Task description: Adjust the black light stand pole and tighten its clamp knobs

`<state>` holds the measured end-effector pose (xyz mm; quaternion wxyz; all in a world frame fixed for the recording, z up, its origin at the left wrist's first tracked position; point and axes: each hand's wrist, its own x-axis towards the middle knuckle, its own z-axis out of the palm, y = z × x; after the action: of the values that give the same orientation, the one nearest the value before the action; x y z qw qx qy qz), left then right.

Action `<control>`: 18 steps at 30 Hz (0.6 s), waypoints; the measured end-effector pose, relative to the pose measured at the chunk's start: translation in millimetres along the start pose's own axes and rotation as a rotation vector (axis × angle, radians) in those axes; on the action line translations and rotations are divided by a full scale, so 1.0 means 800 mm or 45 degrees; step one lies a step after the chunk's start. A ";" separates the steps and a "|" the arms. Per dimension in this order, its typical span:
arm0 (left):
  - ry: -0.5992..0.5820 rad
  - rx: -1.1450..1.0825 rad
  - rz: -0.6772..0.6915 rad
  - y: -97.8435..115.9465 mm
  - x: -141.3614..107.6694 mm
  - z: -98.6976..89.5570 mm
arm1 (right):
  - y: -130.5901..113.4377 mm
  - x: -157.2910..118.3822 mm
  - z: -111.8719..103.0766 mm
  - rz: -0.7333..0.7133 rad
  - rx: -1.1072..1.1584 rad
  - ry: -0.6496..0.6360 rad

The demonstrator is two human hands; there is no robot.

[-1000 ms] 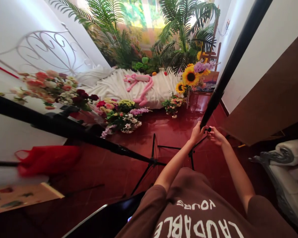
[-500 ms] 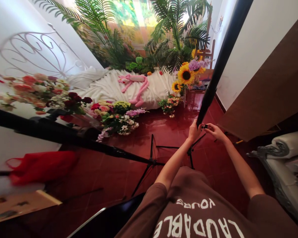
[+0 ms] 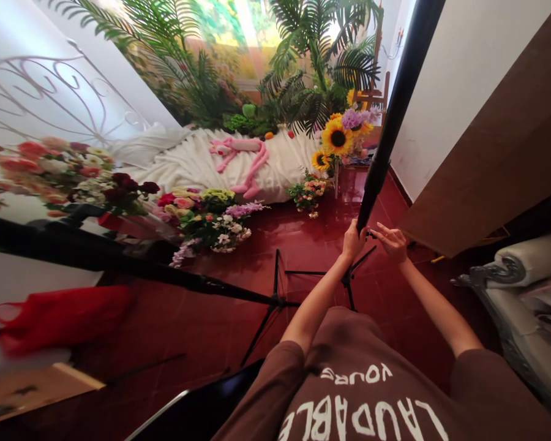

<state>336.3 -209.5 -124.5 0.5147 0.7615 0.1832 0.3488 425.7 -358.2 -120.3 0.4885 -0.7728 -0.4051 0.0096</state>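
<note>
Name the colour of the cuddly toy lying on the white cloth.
Pink toy, showing best in the head view.

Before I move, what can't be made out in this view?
Head view throughout:
Black pole: top cut off by upper edge.
Black knob: too small to tell whether right hand grips it.
Second pole: far end cut off by left edge.
Dark panel: partly hidden by brown shirt.
</note>
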 end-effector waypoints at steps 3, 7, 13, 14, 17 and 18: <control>-0.014 -0.006 -0.009 0.000 0.000 -0.001 | -0.004 0.005 0.010 0.081 0.095 0.158; -0.022 0.006 -0.015 0.001 0.000 -0.001 | -0.006 0.015 0.024 0.381 0.435 0.008; -0.018 -0.025 -0.018 0.000 0.000 0.000 | -0.003 0.015 0.021 0.266 0.471 -0.110; -0.019 -0.019 -0.018 0.000 0.000 0.000 | -0.003 0.014 0.019 0.217 0.429 -0.100; -0.020 0.001 0.005 -0.001 0.000 0.000 | -0.010 0.013 0.012 0.089 0.325 -0.087; -0.018 0.006 0.014 -0.001 0.000 0.000 | -0.018 0.016 0.009 0.050 0.316 -0.088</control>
<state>336.1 -209.1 -125.2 0.5123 0.7661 0.1761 0.3457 422.6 -341.7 -108.3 0.5660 -0.7133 -0.4020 0.0958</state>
